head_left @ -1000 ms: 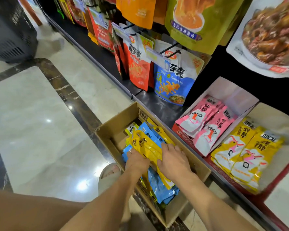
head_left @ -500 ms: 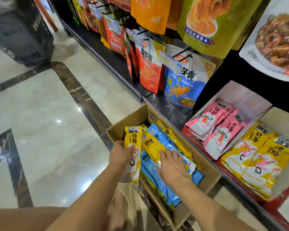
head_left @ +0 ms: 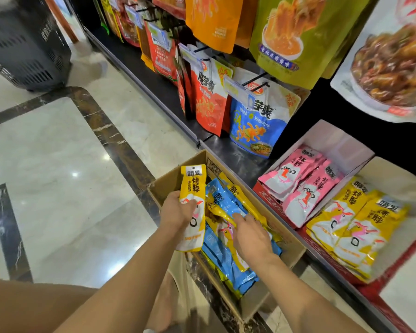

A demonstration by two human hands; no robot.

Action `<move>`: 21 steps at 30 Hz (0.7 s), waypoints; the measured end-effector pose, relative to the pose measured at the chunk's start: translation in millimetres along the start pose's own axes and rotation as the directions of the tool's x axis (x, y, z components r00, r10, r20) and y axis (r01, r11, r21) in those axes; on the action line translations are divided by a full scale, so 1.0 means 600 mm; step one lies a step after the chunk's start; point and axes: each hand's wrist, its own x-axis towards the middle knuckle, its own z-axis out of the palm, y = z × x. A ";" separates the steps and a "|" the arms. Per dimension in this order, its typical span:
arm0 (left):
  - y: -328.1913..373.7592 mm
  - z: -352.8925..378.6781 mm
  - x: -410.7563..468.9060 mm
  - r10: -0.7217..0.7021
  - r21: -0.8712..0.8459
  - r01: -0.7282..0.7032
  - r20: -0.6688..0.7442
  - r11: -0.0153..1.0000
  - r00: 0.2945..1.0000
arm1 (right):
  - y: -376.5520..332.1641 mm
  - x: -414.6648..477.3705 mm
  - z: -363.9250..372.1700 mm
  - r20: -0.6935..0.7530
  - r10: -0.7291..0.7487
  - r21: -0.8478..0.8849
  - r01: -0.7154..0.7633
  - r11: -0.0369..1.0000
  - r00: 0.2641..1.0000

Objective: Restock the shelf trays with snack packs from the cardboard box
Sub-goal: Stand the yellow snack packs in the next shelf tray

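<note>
Lifted higher now, yellow snack pack (head_left: pixel 194 186) is gripped mid-body by left hand (head_left: pixel 178 210); light, floppy, probably slick; right hand (head_left: pixel 250 234) is rested straight-fingered on blue packs (head_left: pixel 226 205).

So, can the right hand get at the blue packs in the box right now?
Probably yes: the right hand touches the blue packs with its fingertips, and the cardboard box is open on top.

The cardboard box (head_left: pixel 171 186) is matt brown corrugated board. The snack packs (head_left: pixel 228 258) in it are glossy plastic film. The floor (head_left: pixel 58 164) is polished marble, mirror-smooth. The shelf (head_left: pixel 235 157) is dark, faintly shiny metal.
</note>
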 end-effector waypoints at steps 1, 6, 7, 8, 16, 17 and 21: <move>0.008 0.001 -0.005 0.018 -0.010 -0.019 -0.013 1.000 1.000 | 0.008 -0.003 -0.010 -0.016 0.014 0.102 -0.013 0.995 1.000; 0.061 0.013 -0.046 0.126 -0.094 -0.131 -0.060 0.987 0.990 | 0.045 -0.034 -0.081 -0.068 0.049 0.654 0.007 0.756 0.996; 0.072 0.018 -0.057 0.150 -0.108 -0.155 -0.055 0.982 0.987 | 0.054 -0.042 -0.095 -0.087 0.063 0.706 0.017 0.708 0.994; 0.082 0.025 -0.069 0.173 -0.123 -0.178 -0.051 0.976 0.984 | 0.063 -0.050 -0.107 -0.104 0.085 0.752 0.023 0.659 0.991; 0.129 0.105 -0.152 0.315 -0.149 -0.297 0.114 0.943 0.942 | 0.162 -0.131 -0.157 -0.081 0.293 0.964 0.000 0.265 0.953; 0.132 0.119 -0.162 0.312 -0.158 -0.290 0.143 0.944 0.939 | 0.177 -0.142 -0.157 -0.056 0.322 0.978 -0.013 0.208 0.945; 0.147 0.184 -0.200 0.348 -0.151 -0.320 0.233 0.935 0.908 | 0.239 -0.188 -0.153 0.026 0.413 0.999 -0.015 -0.030 0.910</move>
